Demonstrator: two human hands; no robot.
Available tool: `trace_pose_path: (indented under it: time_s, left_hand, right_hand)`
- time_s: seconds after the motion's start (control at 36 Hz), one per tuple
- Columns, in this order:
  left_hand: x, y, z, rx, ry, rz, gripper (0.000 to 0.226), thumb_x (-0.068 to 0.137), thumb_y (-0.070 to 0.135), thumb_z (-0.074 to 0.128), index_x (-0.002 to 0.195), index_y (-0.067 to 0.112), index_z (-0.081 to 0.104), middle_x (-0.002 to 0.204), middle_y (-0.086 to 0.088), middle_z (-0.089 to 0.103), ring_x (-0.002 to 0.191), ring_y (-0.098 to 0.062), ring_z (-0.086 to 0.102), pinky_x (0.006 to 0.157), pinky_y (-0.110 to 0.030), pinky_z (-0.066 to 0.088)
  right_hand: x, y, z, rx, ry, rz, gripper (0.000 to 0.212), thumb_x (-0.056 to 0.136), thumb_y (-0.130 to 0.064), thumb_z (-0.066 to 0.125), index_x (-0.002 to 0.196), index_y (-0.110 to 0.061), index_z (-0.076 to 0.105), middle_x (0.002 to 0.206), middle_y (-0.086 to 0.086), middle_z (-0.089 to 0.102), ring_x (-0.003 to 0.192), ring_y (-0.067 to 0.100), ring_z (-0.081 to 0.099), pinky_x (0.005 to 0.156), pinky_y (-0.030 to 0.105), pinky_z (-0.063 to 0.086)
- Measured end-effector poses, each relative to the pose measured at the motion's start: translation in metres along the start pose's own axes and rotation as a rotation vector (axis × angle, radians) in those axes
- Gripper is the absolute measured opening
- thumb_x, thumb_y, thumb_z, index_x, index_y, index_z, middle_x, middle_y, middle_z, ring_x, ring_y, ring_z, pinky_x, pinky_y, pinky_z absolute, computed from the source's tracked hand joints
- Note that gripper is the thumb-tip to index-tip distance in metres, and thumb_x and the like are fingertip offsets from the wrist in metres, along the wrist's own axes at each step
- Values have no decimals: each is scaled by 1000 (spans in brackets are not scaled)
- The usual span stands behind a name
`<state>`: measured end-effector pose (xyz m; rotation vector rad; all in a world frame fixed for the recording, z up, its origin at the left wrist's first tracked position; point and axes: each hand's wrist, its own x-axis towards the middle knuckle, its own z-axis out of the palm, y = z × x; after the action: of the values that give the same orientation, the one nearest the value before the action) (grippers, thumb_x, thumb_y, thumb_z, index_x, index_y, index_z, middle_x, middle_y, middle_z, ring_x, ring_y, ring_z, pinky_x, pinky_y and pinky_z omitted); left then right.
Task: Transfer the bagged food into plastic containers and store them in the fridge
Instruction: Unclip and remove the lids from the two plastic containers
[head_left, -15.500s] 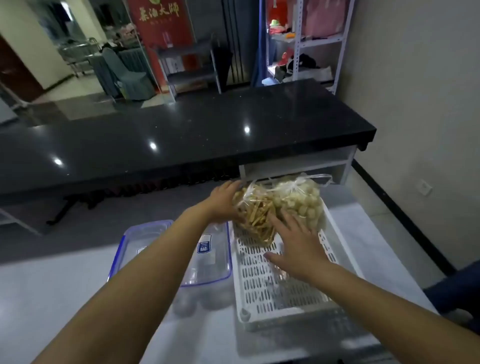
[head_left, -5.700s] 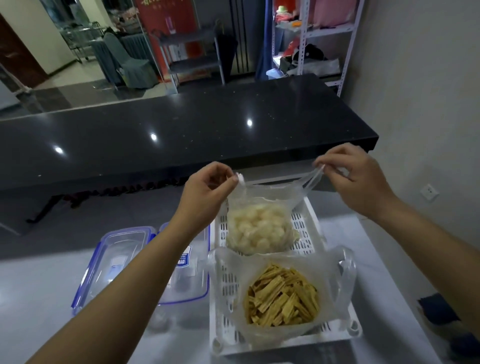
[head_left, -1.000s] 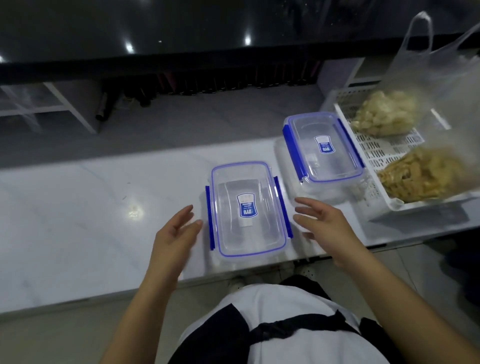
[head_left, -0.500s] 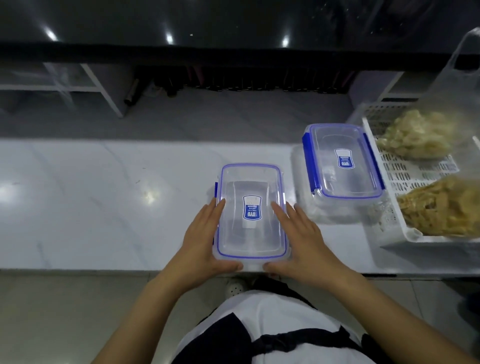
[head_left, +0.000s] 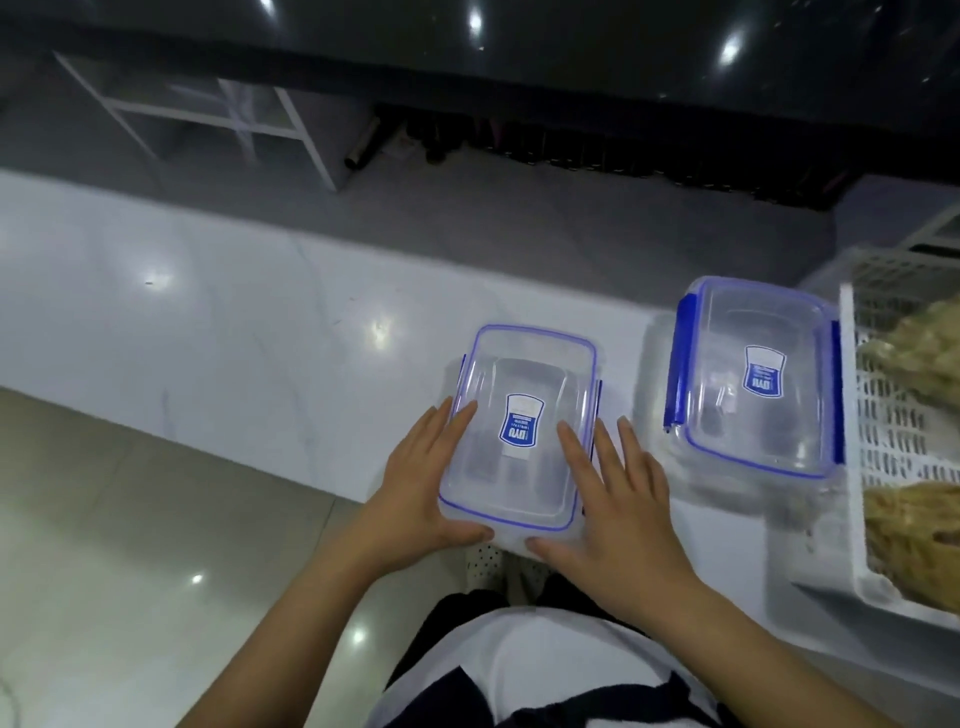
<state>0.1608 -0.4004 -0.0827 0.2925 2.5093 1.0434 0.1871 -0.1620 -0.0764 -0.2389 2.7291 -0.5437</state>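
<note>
A small clear plastic container (head_left: 519, 426) with a blue-trimmed lid and blue label lies at the front edge of the white counter (head_left: 208, 322). My left hand (head_left: 415, 499) lies along its left side, fingers straight, thumb at the front corner. My right hand (head_left: 618, 509) presses its right side the same way, fingers straight over the blue clasp. To the right stands a larger lidded container (head_left: 753, 379). Two bags of food, a pale one (head_left: 924, 353) and a yellowish one (head_left: 914, 530), rest in a white slotted basket (head_left: 856, 519) at the far right.
A black glossy counter (head_left: 571, 41) runs across the back, with a grey floor gap and a white shelf frame (head_left: 218, 114) below it. The pale tiled floor lies under the front edge, left of my body.
A second ago my hands hovered apart beside the small container; they have since closed onto its two sides and stay there. The view has shifted right and closer.
</note>
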Motion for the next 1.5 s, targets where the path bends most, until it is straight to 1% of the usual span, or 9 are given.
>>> trace_pose_path:
  time_s: [0.08,0.28,0.53,0.64,0.83,0.97,1.11,1.33,1.5]
  left_hand:
    - [-2,3,-1,-28,22,-13,113,58,67,71,148,55,3,158,35,-2,148,11,-10,123,-29,8]
    - [-7,8,-9,-54,86,-41,119,63,62,81,156,48,8,166,22,6,154,-5,1,122,-54,22]
    - [-20,-7,-72,17,251,-52,115,65,71,75,154,51,5,165,25,4,153,-4,1,121,-56,25]
    - [-23,-42,-113,-28,295,-71,115,69,60,82,154,53,5,164,27,4,153,-4,4,120,-56,28]
    - [-28,-147,-199,14,330,-82,114,67,74,73,155,49,7,165,23,8,153,-7,12,120,-54,29]
    - [-33,-229,-259,-9,304,-91,112,68,64,81,155,50,12,166,20,8,152,-7,13,123,-45,23]
    - [-29,-291,-307,35,252,-149,114,66,68,78,156,46,12,168,14,6,154,-11,10,124,-44,19]
    - [-12,-362,-330,319,72,-163,113,62,100,32,157,47,-2,169,3,-4,155,-26,-4,124,-43,6]
    - [-16,-373,-325,379,80,-101,105,67,99,7,156,46,-11,168,2,-17,154,-22,-16,125,-42,-4]
  right_hand:
    - [2,3,0,33,31,-22,106,71,-80,39,154,-40,-15,167,4,-5,149,21,-27,120,46,-6]
    - [8,5,-16,55,42,-92,104,73,-80,41,156,-39,-6,167,5,2,152,23,-19,121,53,5]
    - [56,-52,-43,6,104,-240,101,74,-82,41,156,-41,-1,167,3,7,152,27,-18,120,58,5]
    - [93,-102,-39,-55,117,-295,101,74,-84,37,155,-44,-9,167,5,-2,150,26,-24,120,54,-4]
    - [167,-214,1,-109,93,-305,101,73,-90,24,151,-44,-20,166,3,-15,147,25,-32,120,53,-12]
    - [220,-293,53,-57,-22,-240,100,80,-83,43,149,-49,-19,166,2,-14,148,24,-30,120,51,-9]
    - [268,-349,96,-38,-49,-181,99,78,-85,43,147,-52,-21,167,0,-13,148,24,-30,120,52,-11]
    - [295,-387,141,-135,-59,-78,97,78,-89,30,148,-49,-24,165,3,-19,148,26,-28,118,55,-14]
    - [293,-384,155,-152,-4,-93,91,81,-89,23,149,-49,-21,164,-1,-25,147,22,-31,118,53,-18]
